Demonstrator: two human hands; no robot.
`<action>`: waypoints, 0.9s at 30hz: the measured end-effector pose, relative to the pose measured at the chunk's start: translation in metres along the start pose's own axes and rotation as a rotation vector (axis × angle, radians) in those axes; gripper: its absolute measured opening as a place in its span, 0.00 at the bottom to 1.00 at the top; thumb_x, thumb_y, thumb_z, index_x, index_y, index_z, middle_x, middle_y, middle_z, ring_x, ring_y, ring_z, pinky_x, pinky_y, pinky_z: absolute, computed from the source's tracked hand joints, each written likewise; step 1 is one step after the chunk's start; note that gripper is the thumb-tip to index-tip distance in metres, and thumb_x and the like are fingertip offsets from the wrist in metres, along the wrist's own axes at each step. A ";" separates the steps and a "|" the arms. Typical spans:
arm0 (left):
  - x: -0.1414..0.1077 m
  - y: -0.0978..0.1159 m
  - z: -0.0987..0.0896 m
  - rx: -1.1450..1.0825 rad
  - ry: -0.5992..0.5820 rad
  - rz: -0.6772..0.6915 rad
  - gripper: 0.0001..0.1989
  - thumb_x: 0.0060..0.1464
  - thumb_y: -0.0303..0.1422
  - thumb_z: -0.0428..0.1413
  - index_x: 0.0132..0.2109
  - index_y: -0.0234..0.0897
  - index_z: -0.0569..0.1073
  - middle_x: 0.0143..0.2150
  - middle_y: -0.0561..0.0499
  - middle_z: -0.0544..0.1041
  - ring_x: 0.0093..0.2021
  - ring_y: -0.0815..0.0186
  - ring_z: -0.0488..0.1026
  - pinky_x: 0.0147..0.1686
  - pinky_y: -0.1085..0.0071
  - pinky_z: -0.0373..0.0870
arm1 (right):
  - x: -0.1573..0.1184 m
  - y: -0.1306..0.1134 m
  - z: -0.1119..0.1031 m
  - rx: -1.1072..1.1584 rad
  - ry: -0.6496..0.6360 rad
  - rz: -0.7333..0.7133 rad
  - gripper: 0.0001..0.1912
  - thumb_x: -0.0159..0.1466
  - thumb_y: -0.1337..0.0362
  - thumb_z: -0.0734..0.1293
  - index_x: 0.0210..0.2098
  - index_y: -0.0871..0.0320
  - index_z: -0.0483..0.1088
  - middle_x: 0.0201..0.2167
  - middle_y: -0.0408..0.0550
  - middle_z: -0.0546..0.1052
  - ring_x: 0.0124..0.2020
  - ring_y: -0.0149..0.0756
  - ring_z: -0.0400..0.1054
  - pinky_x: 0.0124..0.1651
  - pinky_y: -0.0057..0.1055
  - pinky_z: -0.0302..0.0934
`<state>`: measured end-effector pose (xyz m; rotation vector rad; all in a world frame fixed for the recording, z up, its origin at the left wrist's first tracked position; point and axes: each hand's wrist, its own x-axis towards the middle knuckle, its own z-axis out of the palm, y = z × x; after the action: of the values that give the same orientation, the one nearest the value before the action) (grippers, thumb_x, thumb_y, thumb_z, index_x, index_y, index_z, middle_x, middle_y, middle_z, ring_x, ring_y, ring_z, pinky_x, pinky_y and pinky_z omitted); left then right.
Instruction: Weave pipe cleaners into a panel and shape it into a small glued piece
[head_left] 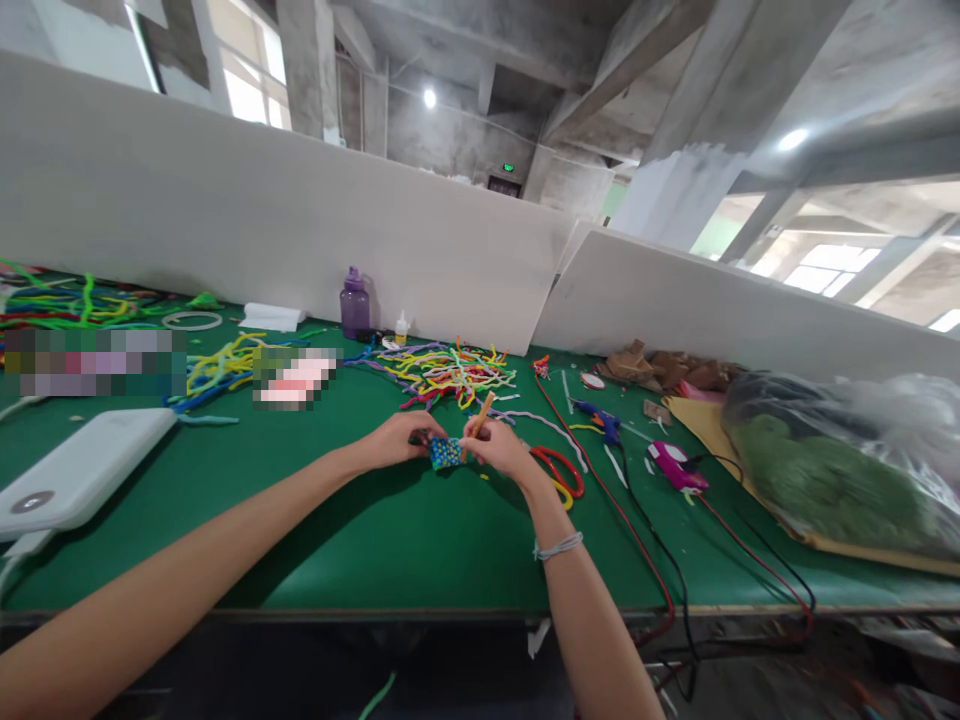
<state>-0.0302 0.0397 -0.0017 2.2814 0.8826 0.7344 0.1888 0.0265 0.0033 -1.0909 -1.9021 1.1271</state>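
Note:
Near the middle of the green table, a small blue-green patterned piece with yellow dots (447, 453) lies between my hands. The fingers of my left hand (411, 438) close on its left edge. My right hand (491, 442) pinches a tan stick (484, 412), which slants upward, and its fingertips are at the piece's right edge. Just beyond the hands is a heap of multicoloured fuzzy stems (457, 375). Red and yellow loops (559, 472) rest to the right of my right hand.
A white power bank (90, 465) sits at left, a purple bottle (355, 305) and small glue bottle (402, 329) at the back. Rightward are a blue glue gun (606, 424), cables, a magenta device (677, 467) and a plastic bag of green material (825, 480).

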 end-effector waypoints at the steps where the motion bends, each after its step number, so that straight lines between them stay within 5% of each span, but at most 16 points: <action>1: -0.001 -0.001 -0.001 0.049 0.003 0.059 0.12 0.47 0.30 0.55 0.41 0.36 0.73 0.39 0.49 0.71 0.35 0.69 0.70 0.36 0.73 0.68 | 0.000 0.000 0.000 0.003 -0.001 -0.001 0.08 0.52 0.61 0.64 0.27 0.58 0.61 0.17 0.36 0.64 0.16 0.24 0.58 0.19 0.22 0.53; 5: -0.002 -0.001 -0.002 0.181 0.039 0.230 0.11 0.53 0.30 0.52 0.43 0.39 0.73 0.43 0.48 0.70 0.44 0.67 0.68 0.45 0.71 0.65 | 0.001 0.000 0.000 0.007 -0.003 0.005 0.08 0.52 0.61 0.64 0.27 0.58 0.61 0.16 0.35 0.63 0.15 0.24 0.57 0.19 0.22 0.52; 11: 0.002 0.005 -0.001 0.163 0.042 0.259 0.10 0.56 0.31 0.49 0.43 0.37 0.72 0.44 0.47 0.72 0.46 0.67 0.68 0.48 0.71 0.64 | -0.002 -0.003 -0.005 -0.033 0.034 -0.006 0.09 0.52 0.60 0.65 0.27 0.59 0.63 0.17 0.37 0.65 0.16 0.24 0.58 0.20 0.22 0.53; 19: 0.008 0.001 -0.016 -0.043 0.197 -0.061 0.18 0.56 0.40 0.47 0.48 0.34 0.69 0.42 0.47 0.74 0.38 0.66 0.70 0.39 0.71 0.66 | 0.002 -0.007 -0.015 0.238 0.464 -0.031 0.15 0.52 0.54 0.66 0.28 0.58 0.61 0.13 0.35 0.62 0.13 0.23 0.55 0.16 0.21 0.49; 23: 0.006 -0.006 -0.021 -0.104 0.044 -0.141 0.20 0.55 0.41 0.47 0.49 0.36 0.70 0.45 0.49 0.74 0.40 0.65 0.70 0.38 0.74 0.65 | 0.004 -0.006 -0.008 0.278 0.438 0.019 0.16 0.54 0.51 0.63 0.29 0.59 0.63 0.15 0.38 0.65 0.14 0.24 0.57 0.16 0.21 0.50; 27: 0.005 -0.008 -0.016 -0.003 -0.029 -0.164 0.18 0.51 0.41 0.51 0.45 0.35 0.73 0.34 0.50 0.76 0.31 0.68 0.69 0.30 0.77 0.62 | 0.002 -0.010 0.001 0.176 0.393 -0.010 0.15 0.56 0.52 0.62 0.31 0.59 0.64 0.17 0.39 0.66 0.16 0.26 0.60 0.19 0.22 0.54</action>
<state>-0.0407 0.0532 0.0050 2.1807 1.0405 0.6281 0.1839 0.0248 0.0117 -1.1086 -1.4738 0.9701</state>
